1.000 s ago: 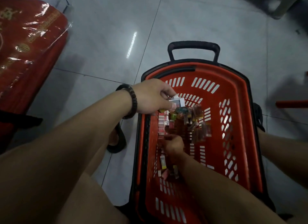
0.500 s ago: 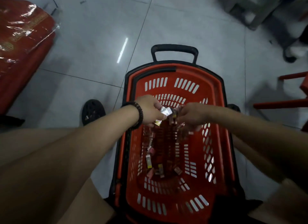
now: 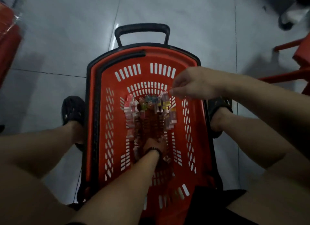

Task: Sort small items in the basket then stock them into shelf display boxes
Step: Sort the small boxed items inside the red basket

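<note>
Hands sorting in the red basket [image 3: 199,129]

Left hand [image 3: 153,145] among small items [image 3: 134,110], grip unclear; right hand [image 3: 194,84] pinches one packet [image 3: 165,95].

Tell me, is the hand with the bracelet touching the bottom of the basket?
Cannot tell. In the head view the left hand reaches among the small packets deep in the basket, but blur hides any contact.

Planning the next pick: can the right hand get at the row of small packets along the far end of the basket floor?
Probably yes. The right hand hovers just above the packets, the basket is open on top, and the left hand is nearer, out of the way.
</note>
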### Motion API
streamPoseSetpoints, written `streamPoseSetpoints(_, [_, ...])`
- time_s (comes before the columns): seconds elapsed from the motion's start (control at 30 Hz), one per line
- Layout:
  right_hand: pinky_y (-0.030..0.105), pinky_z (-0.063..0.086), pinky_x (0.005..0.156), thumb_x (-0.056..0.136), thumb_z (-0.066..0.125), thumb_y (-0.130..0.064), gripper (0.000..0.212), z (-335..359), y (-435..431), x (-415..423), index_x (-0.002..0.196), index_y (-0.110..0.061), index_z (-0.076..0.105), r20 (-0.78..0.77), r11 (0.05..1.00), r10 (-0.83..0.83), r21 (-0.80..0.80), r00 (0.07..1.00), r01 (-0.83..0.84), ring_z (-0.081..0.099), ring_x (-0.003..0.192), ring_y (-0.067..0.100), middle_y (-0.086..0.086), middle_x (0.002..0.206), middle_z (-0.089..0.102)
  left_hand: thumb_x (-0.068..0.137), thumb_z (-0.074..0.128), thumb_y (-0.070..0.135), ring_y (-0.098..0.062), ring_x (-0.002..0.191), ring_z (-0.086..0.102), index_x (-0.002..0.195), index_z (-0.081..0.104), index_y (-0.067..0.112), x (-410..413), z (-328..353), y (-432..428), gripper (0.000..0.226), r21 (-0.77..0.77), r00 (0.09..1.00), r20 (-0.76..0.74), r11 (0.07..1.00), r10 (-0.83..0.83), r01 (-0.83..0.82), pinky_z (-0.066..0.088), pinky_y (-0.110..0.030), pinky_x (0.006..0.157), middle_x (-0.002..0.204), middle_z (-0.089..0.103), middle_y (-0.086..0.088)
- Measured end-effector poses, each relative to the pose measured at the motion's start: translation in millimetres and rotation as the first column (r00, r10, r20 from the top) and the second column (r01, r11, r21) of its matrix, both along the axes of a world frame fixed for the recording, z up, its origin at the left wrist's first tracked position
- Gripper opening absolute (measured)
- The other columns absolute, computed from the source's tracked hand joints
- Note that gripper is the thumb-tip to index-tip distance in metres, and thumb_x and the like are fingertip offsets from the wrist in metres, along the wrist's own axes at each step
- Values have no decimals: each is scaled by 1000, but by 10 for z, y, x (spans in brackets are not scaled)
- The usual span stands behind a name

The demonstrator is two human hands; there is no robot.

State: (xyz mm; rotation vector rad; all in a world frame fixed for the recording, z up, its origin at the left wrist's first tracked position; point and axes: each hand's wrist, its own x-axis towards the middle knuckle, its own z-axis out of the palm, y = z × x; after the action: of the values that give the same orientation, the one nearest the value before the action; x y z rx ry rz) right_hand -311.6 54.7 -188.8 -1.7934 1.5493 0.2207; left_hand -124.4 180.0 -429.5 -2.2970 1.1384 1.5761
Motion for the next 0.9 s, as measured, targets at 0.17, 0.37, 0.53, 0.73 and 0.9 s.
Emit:
streamPoseSetpoints(0.17, [28, 51, 80, 101, 62, -53, 31, -62, -7, -150, 117, -29, 75, -23, 993, 112, -22, 993, -112, 66, 95, 8, -16, 103, 68, 77, 74, 59, -32, 112, 71, 100, 78, 16, -219, -648, 70, 50, 47, 984, -132, 993, 118, -113, 58, -42, 99, 109, 78, -9])
streamPoseSetpoints(0.37, [28, 50, 80, 100, 66, -49, 24, -149, -1, -173, 113, -31, 76, -9, 987, 141, -74, 990, -141, 66, 91, 8, -19, 94, 68, 93, 76, 33, -23, 109, 68, 114, 78, 15, -218, -352, -78, 28, -42, 988, -107, 992, 110, -115, 45, -22, 84, 113, 76, -3])
streamPoseSetpoints(0.53, [33, 55, 84, 100, 64, -51, 25, -176, 8, -149, 111, -31, 76, -29, 983, 150, -99, 988, -152, 68, 93, 11, -18, 95, 69, 88, 82, 30, -23, 109, 67, 107, 76, 16, -189, -458, 5, 24, -32, 991, -104, 996, 81, -84, 50, -26, 92, 112, 74, -1])
streamPoseSetpoints(0.73, [36, 56, 85, 101, 63, -53, 29, -191, 21, -122, 111, -30, 76, -66, 977, 153, -140, 986, -161, 66, 94, 15, -13, 97, 69, 92, 70, 24, -23, 108, 66, 100, 75, 14, -203, -453, 23, 14, -128, 995, -92, 990, 40, -52, 47, -26, 87, 107, 74, -3])
streamPoseSetpoints(0.9, [37, 57, 82, 101, 60, -55, 30, -210, 55, -96, 109, -29, 74, -113, 966, 179, -170, 977, -197, 66, 94, 16, -14, 95, 66, 93, 71, 29, -29, 114, 67, 115, 73, 16, 8, -412, 33, 26, -142, 980, -53, 973, -191, 182, 44, -23, 85, 118, 74, -7])
